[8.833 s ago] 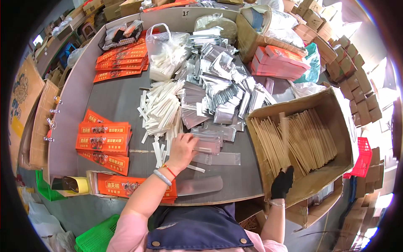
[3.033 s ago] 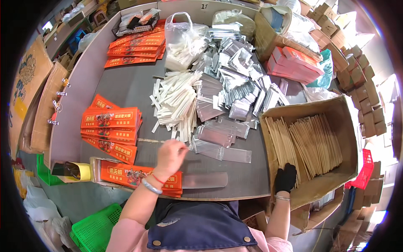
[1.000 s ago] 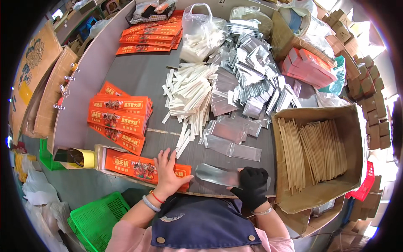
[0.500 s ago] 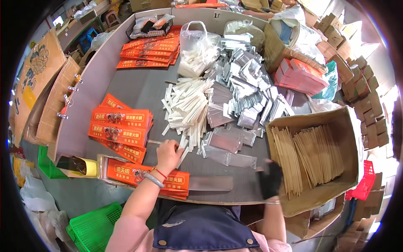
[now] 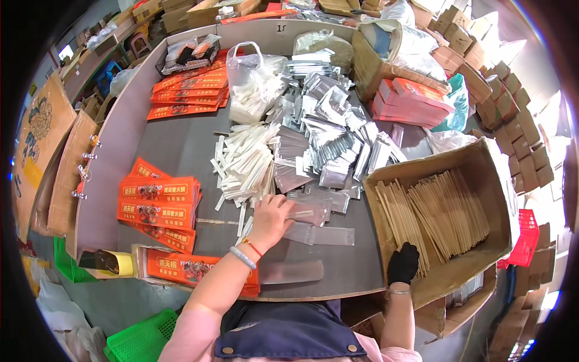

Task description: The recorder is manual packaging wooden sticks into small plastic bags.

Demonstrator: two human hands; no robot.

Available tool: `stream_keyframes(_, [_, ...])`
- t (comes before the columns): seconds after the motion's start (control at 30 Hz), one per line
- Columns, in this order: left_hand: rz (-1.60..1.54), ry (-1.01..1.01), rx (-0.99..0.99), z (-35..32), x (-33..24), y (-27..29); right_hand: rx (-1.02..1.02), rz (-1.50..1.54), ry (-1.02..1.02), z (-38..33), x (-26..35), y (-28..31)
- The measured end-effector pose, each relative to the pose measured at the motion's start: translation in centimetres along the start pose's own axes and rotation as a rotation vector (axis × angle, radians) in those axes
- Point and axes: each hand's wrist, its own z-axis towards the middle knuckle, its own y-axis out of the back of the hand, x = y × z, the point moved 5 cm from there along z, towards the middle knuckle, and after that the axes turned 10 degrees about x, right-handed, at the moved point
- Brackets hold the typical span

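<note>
My bare left hand [image 5: 272, 218] is over the middle of the table, its fingers closed on a thin white strip [image 5: 300, 214]. That strip lies across the clear plastic sleeves [image 5: 318, 234]. Just beyond it spreads a heap of similar white strips [image 5: 244, 160]. My right hand [image 5: 403, 263], in a black glove, is at the near left corner of a cardboard box [image 5: 505, 226]. Its fingers are drawn together on the lower ends of the wooden chopsticks [image 5: 449, 220] in that box; the fingertips are partly hidden.
Red printed sleeves [image 5: 158, 202] lie stacked at the left, with another red stack [image 5: 181, 265] at the front edge. Silvery packets [image 5: 338, 130] are heaped behind the clear sleeves. A plastic bag [image 5: 256, 84] of white strips stands at the back. Pink-red packs [image 5: 410, 102] sit back right.
My left hand has moved right from the white heap to the clear sleeves, with a white strip. My right hand has reached into the chopstick box. The view has shifted a little.
</note>
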Motion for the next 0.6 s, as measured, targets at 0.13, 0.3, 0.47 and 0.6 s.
stream_keyframes(0.13, [0.054, -0.043, 0.080, 0.9, -0.4, -0.9, -0.133, 0.110, -0.013, -0.5, -1.4, -0.6])
stream_keyframes(0.3, [0.033, -0.088, 0.125, 0.4, 0.5, -1.4, -0.303, 0.685, 0.194, -1.2, 1.1, 5.1])
stream_keyframes(0.47, [-0.622, 0.390, 0.650, -4.8, -1.5, -0.6, -0.023, 0.625, 0.530, -2.9, 4.5, 6.9])
stream_keyframes(0.6, [-0.151, 0.111, 0.416, -9.5, -3.1, 2.4, 0.321, 0.729, 0.691, -5.4, 8.6, 5.4])
